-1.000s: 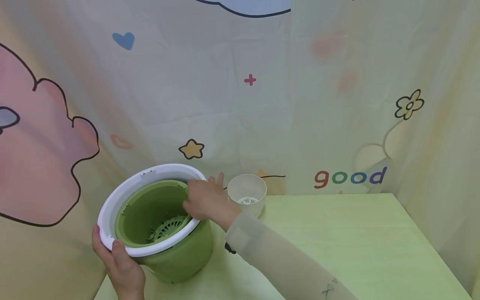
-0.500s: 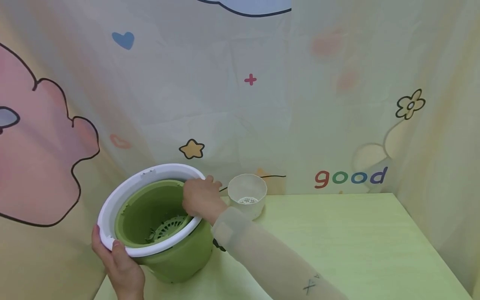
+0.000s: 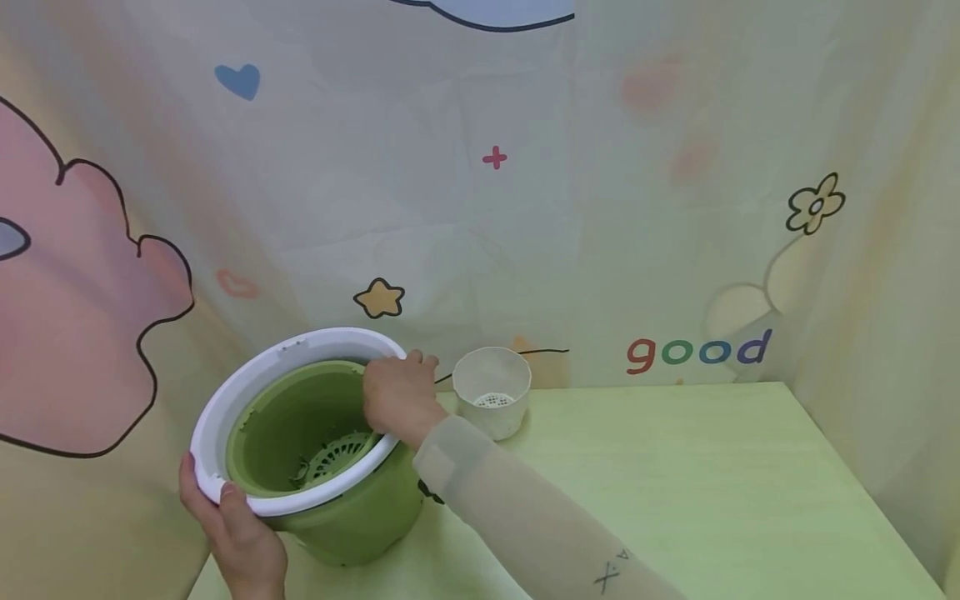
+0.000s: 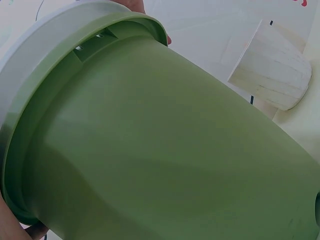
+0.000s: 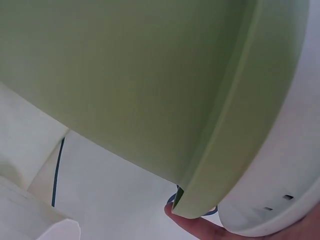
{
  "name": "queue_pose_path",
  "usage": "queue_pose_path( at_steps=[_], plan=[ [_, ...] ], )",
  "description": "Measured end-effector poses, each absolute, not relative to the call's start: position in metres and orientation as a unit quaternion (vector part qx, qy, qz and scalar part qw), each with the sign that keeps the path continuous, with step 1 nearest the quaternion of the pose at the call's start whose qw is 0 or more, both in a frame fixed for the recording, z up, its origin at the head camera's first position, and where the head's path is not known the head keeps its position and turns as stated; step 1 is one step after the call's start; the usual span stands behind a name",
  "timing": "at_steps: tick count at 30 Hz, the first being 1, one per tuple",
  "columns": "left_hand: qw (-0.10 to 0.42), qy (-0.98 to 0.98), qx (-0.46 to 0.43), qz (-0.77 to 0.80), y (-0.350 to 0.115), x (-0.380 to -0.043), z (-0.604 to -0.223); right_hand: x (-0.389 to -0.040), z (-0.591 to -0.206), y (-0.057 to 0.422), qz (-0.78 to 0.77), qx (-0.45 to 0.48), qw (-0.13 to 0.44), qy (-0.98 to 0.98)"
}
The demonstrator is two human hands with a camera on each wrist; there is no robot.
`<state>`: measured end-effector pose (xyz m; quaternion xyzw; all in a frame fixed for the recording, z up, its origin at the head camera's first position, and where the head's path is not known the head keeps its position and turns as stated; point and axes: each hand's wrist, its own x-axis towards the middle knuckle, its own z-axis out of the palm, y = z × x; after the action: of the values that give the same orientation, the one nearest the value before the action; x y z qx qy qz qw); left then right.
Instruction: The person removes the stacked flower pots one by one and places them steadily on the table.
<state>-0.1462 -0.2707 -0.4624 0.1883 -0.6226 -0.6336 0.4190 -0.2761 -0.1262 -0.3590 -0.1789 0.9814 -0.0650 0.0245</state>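
A tilted stack of nested plastic flower pots stands at the left of the table in the head view: an outer green pot (image 3: 352,521), a white pot (image 3: 212,417) with a wide rim, and an inner green pot (image 3: 277,417) with a slotted bottom. My left hand (image 3: 243,533) grips the rims at the near left, thumb on the white rim. On the right side, my right hand (image 3: 401,396) holds the rim with its fingers curled over it. Fingertips (image 5: 192,225) show under the green rim in the right wrist view.
A small white pot (image 3: 491,417) with a perforated bottom stands just right of the stack, near the back curtain (image 3: 420,167). The pale green table (image 3: 675,483) extends to the right. Small dark bits lie inside the inner green pot.
My right hand has shifted slightly left and its fingers have closed over the rim. My left hand and the pots keep their places; the head view has turned very slightly.
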Motion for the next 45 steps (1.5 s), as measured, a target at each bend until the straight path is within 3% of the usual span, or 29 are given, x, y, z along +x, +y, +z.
queue_pose_path(
  at_steps=[45],
  plan=[
    [0.434, -0.611, 0.172, -0.640, -0.2694, -0.1462, -0.4636, -0.2765, -0.3621, -0.1209, -0.172, -0.161, 0.019, 0.972]
  ],
)
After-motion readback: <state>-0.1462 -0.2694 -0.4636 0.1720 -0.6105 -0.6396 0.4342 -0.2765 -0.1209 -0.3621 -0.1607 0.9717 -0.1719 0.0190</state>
